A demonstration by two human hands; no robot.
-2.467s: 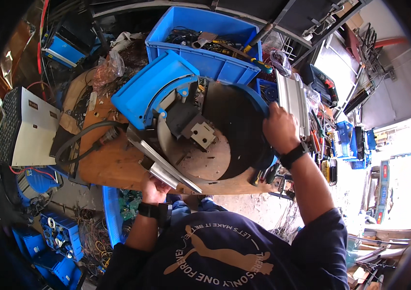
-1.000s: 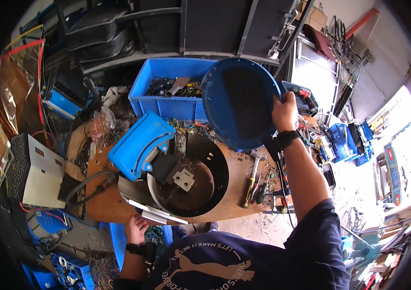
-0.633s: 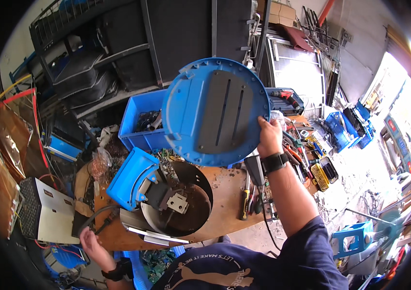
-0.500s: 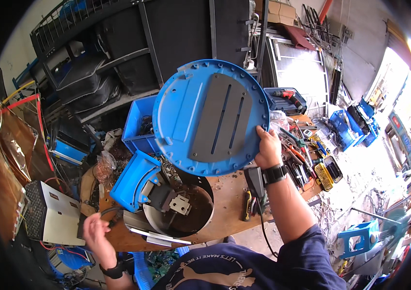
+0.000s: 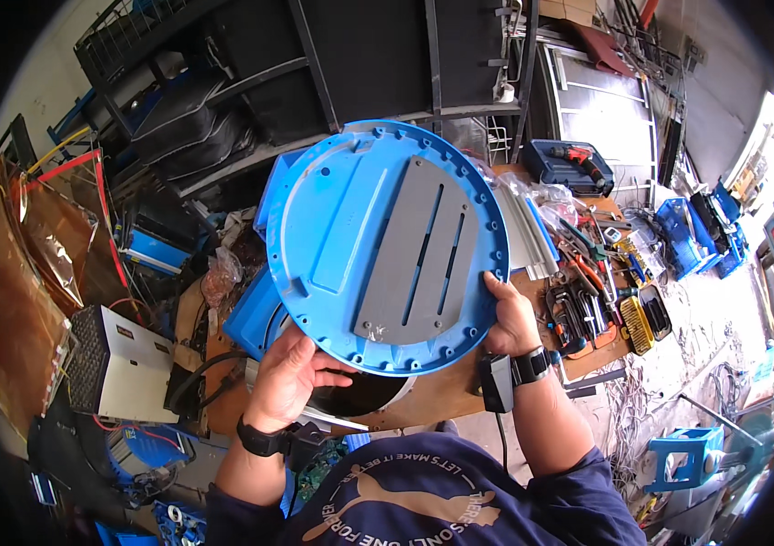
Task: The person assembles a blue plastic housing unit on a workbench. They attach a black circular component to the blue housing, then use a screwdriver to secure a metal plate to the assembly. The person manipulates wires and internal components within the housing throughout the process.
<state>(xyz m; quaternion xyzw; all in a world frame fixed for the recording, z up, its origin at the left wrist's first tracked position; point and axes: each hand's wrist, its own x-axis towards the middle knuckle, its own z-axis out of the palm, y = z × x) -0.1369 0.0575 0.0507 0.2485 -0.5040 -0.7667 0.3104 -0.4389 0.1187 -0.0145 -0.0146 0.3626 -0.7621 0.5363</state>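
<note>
A large round blue plastic cover (image 5: pixel 337 227) with small screw posts around its rim is held up over the bench, its inner side facing me. A grey plate (image 5: pixel 428 259) with two long slots is screwed onto it. My right hand (image 5: pixel 511 318) grips the cover's right edge, thumb on the inner face. At the lower left edge, my left hand (image 5: pixel 288 378) has its thumb against the rim and its fingers under it. Beneath the cover is a metal drum (image 5: pixel 387 396), mostly hidden, with a blue plastic housing (image 5: pixel 250 318) beside it.
Hand tools (image 5: pixel 587 309) and a yellow bit case (image 5: pixel 639 323) lie on the right of the wooden bench (image 5: pixel 446 396). Behind them sits a red drill (image 5: pixel 582 162) in its case. A white-and-black box (image 5: pixel 123 364) stands at left. A blue stool (image 5: pixel 685 458) is at lower right.
My left hand has come up from the lower left to the cover's edge. The cover has moved slightly down and tilted, hiding more of the drum and blue housing.
</note>
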